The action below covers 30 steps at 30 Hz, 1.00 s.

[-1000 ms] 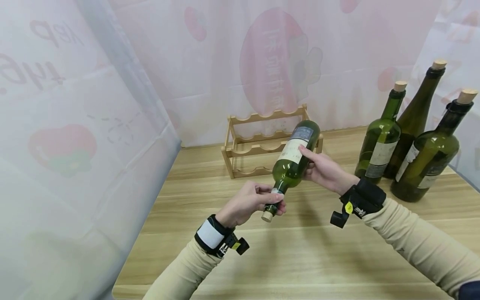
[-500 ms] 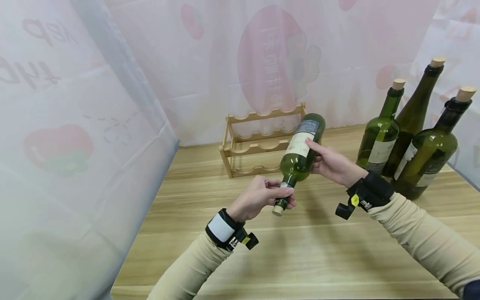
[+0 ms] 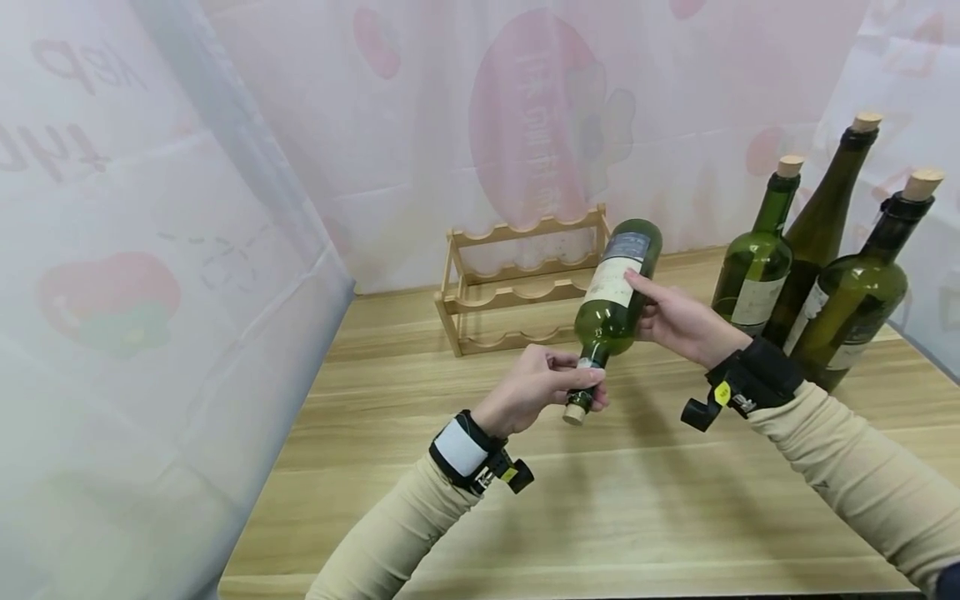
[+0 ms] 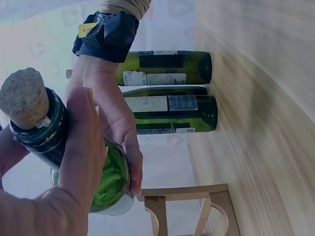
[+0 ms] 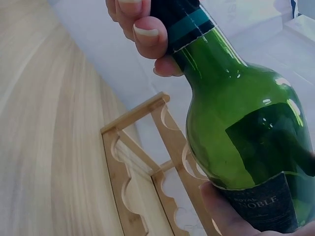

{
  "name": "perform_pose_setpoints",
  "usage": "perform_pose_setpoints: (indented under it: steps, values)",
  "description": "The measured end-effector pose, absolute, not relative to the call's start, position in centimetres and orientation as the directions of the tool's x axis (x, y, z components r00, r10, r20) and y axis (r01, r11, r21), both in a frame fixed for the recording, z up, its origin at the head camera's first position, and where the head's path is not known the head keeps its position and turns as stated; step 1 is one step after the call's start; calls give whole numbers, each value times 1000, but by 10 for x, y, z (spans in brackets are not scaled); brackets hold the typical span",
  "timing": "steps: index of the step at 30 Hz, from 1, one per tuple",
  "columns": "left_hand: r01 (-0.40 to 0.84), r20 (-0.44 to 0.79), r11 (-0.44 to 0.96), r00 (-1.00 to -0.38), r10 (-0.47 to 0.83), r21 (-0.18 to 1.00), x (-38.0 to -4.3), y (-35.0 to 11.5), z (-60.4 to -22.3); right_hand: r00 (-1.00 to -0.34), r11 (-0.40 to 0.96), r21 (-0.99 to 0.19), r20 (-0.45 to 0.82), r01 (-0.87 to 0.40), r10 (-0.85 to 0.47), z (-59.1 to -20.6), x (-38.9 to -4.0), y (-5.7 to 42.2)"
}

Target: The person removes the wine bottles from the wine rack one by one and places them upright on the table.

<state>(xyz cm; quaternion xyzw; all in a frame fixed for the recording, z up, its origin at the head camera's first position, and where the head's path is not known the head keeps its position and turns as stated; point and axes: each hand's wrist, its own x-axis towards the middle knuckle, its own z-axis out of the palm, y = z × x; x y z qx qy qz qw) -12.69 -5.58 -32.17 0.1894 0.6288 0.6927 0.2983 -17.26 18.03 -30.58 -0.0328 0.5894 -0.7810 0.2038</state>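
A green wine bottle [image 3: 609, 292] with a cork in its mouth is held tilted above the table, its neck toward the person and its base toward the back. My left hand [image 3: 534, 385] pinches the neck just behind the cork [image 4: 24, 98]. Around the bottle's body, my right hand [image 3: 686, 325] grips with the thumb across the cream label. A wooden wine rack [image 3: 517, 292] stands behind the bottle, which hides part of its right end in the head view. The rack's scalloped rails also show in the right wrist view.
Three corked bottles stand upright at the right: a shorter green bottle [image 3: 757, 267], a tall slim bottle [image 3: 825, 208] behind, and a wide dark-green bottle [image 3: 862, 292]. A printed curtain [image 3: 420, 150] hangs behind the wooden table [image 3: 375, 467] and along its left side.
Both hands have moved the bottle to the right and slightly toward the back, keeping hold of it. The head view has shifted a little. The rack and standing bottles stay in place.
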Motion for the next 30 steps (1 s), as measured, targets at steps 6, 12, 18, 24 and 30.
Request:
perform_pose_setpoints:
  steps: [6,12,18,24,30]
  values:
    - [-174,-107,-35,-740,664,984,-127,-48,-317,-920,-233,-931,-192,280,-342,-300,-169,187]
    - [-175,-117,-19,-732,671,984,-126,-41,-314,-919,-254,-924,-189,285,-345,-297,-165,194]
    - [-168,-112,-18,-729,675,986,-127,-35,-315,-922,-250,-929,-180,274,-342,-296,-163,201]
    - [-167,-112,-17,-730,674,986,-127,-30,-314,-925,-261,-925,-183,277,-332,-297,-162,205]
    - [-175,-115,-21,-729,675,984,-127,-25,-315,-929,-271,-920,-191,282,-316,-297,-162,210]
